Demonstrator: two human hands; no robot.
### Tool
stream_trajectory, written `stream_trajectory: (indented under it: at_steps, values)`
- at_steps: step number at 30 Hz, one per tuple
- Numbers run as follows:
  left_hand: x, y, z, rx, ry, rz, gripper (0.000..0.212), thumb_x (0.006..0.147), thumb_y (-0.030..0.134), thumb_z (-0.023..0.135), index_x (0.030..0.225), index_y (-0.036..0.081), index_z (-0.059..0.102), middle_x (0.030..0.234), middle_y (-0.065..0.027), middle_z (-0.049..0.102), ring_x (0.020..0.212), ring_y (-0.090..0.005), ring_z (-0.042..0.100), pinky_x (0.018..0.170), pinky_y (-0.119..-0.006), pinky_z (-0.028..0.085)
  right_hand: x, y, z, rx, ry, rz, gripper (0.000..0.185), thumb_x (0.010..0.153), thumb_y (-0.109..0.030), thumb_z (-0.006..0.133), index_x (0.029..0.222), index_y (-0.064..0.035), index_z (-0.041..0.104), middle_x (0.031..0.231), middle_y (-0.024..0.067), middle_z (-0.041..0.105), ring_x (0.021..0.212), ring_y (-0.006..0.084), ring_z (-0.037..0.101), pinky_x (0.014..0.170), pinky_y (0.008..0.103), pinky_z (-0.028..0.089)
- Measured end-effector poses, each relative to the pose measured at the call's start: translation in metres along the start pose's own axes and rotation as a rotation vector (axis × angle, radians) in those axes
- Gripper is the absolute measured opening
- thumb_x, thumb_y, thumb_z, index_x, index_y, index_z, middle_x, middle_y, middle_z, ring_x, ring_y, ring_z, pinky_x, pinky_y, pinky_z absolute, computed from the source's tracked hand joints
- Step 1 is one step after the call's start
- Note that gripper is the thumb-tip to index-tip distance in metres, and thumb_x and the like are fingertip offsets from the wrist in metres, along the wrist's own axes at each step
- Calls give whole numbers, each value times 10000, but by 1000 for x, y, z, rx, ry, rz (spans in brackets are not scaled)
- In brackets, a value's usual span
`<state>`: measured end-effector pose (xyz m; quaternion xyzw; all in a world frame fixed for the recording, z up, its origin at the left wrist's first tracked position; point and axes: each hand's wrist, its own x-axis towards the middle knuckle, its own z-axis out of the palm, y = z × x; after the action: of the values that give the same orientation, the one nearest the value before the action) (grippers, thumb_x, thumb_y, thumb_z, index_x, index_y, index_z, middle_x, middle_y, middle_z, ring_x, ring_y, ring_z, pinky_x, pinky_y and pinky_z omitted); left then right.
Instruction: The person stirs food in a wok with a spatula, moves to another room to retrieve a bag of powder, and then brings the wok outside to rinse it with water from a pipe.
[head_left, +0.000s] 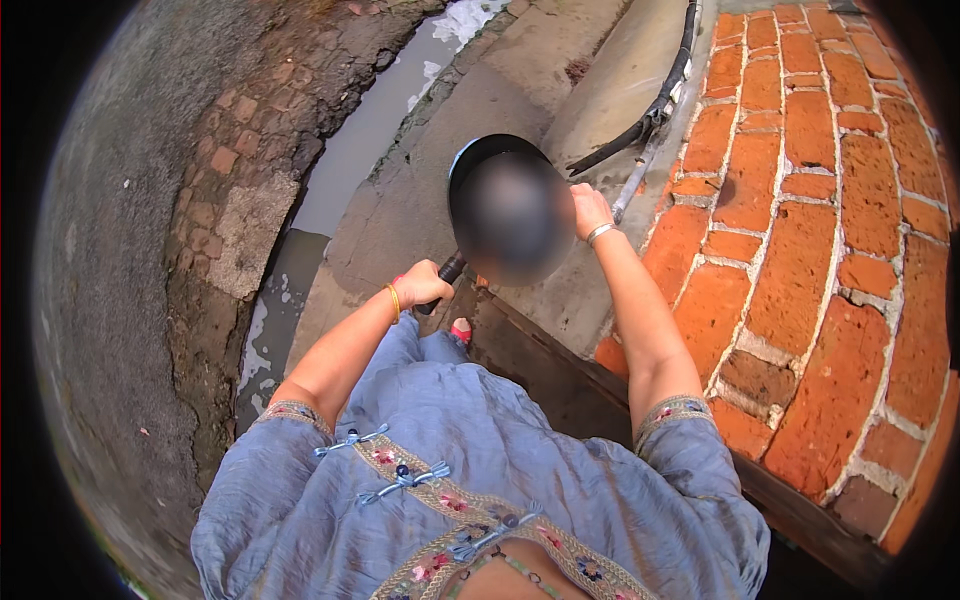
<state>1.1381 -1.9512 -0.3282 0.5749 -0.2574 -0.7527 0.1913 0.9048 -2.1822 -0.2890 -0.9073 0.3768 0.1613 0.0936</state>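
Note:
A dark, round pan (471, 169) with a black handle (450, 271) is held out before me, tilted so that its inside faces up towards me. My left hand (423, 285) is wrapped around the handle, a yellow bangle at the wrist. At the pan's right rim, my right hand (592, 212) is curled against the edge and wears a silver-coloured bangle. A blurred patch covers most of the pan's inside and the right fingertips, so any contents cannot be told.
A gutter of grey, foamy water (352, 157) runs along the left, beside broken paving (244, 150). On the right rises a brick wall (795, 262). A black hose (664, 97) and a grey pipe (634, 180) lie along its base. Below the pan is a step edge (555, 330).

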Motion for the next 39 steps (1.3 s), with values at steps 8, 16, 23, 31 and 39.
stream_trajectory:
  at_steps: [8,16,23,31,39]
  values:
    - [1,-30,-4,-49,-11,-12,137,593,75,611,645,-38,552,546,-85,547,427,-162,532,381,-288,442,35,10,-4,-147,86,144,220,686,-288,643,873,-172,648,957,13,583,1007,185,487,865,383,335]
    - [-16,-62,-12,-255,36,-35,127,614,51,609,670,-41,542,552,-91,552,418,-173,538,375,-286,447,37,-95,25,-228,189,27,86,757,-163,505,819,-110,531,889,95,562,897,273,548,716,387,433]
    - [-49,-89,-34,-436,72,-16,114,632,46,601,700,-2,524,533,-72,522,400,-152,505,349,-276,415,-16,-195,212,459,59,69,374,725,-173,574,1011,-33,377,844,222,599,841,398,575,761,443,453]
    - [-132,-117,-49,-478,208,52,111,644,44,583,675,4,484,534,-62,515,422,-127,502,395,-259,436,42,-188,93,214,-20,-143,300,755,-225,599,990,-95,466,833,169,612,792,372,585,691,461,457]
    - [-140,-131,-57,-420,507,186,144,605,58,581,691,-7,486,560,-39,506,469,-123,511,429,-262,412,64,-213,-44,285,22,-528,275,745,-202,613,984,-96,527,846,134,620,797,326,587,693,418,461]
